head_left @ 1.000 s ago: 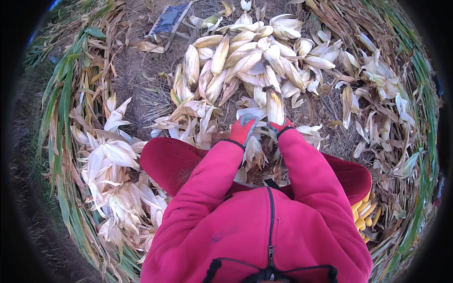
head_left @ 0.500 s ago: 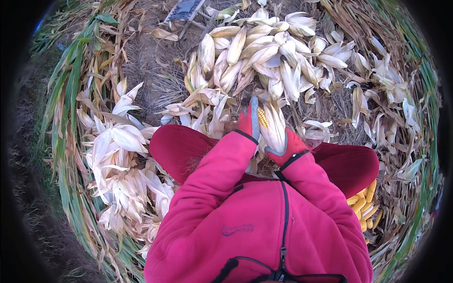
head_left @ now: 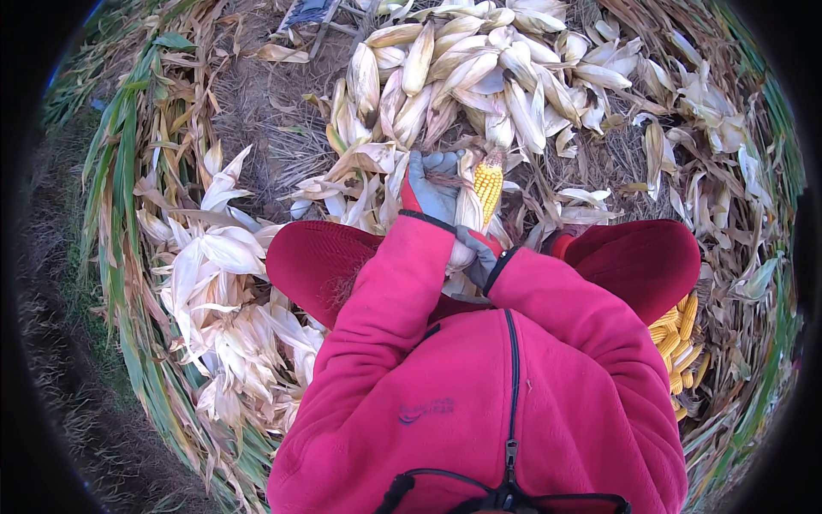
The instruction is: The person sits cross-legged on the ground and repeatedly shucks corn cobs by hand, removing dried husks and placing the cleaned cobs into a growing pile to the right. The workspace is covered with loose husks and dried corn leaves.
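An ear of corn (head_left: 488,190), its yellow kernels bare on the upper right side, stands tip away from me between my knees. Low on it, my right hand (head_left: 481,255), in a red and grey glove, is closed around the base of the ear. My left hand (head_left: 431,187), gloved alike, has its fingers curled over the pale husk (head_left: 468,210) peeled to the ear's left side. Some brown silk hangs across the left glove. Part of the ear's lower end is hidden by the husk and the right glove.
Beyond my hands lies a heap of unhusked corn ears (head_left: 462,68). Stripped husks (head_left: 214,265) pile up at my left. Bare yellow cobs (head_left: 679,343) lie by my right knee. Dry stalks (head_left: 128,283) line both sides, and a blue-topped frame (head_left: 310,12) stands far off.
More of the yellow kernels show as the husk has come away to the left. My left hand has moved left with the husk; the right hand has shifted left around the base.
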The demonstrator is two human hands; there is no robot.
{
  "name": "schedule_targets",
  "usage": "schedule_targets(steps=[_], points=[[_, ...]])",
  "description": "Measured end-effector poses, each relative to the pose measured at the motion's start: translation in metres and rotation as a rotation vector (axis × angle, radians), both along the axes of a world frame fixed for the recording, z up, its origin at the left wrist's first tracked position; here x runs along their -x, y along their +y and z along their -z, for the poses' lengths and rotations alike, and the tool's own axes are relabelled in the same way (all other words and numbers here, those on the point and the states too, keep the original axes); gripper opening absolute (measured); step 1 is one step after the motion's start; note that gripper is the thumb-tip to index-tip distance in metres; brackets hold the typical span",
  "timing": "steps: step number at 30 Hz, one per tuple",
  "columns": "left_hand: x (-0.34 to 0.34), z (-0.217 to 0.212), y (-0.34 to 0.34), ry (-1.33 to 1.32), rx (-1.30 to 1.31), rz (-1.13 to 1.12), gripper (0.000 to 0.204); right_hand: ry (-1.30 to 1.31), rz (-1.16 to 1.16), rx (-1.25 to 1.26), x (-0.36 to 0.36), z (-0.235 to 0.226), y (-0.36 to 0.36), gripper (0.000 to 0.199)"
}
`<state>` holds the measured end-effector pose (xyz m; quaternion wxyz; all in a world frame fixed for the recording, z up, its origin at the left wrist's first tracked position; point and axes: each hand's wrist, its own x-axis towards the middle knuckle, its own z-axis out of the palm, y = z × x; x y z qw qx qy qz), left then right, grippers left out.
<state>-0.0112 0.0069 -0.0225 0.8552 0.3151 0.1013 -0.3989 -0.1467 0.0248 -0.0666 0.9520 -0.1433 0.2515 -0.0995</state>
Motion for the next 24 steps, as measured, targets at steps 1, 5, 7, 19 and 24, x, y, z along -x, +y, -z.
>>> schedule_targets(steps=[1, 5, 7, 19, 24], points=[[-0.005, 0.007, -0.004, 0.084, 0.222, 0.069, 0.038, -0.198, 0.017, -0.182, -0.002, -0.009, 0.003, 0.050], [0.015, 0.017, -0.008, 0.026, 0.148, 0.214, 0.040, -0.050, 0.059, 0.030, 0.008, 0.058, 0.010, 0.049], [0.015, 0.006, -0.009, -0.142, -0.061, 0.112, 0.037, 0.166, 0.077, 0.288, 0.003, 0.063, -0.005, 0.049], [-0.007, 0.032, 0.000, -0.982, -0.727, 0.316, 0.050, 0.353, -0.034, 1.018, 0.014, 0.017, -0.052, 0.077], [-0.025, 0.021, 0.009, -1.276, -0.859, 0.390, 0.039, 0.155, -0.157, 1.057, 0.023, 0.022, -0.078, 0.083]])
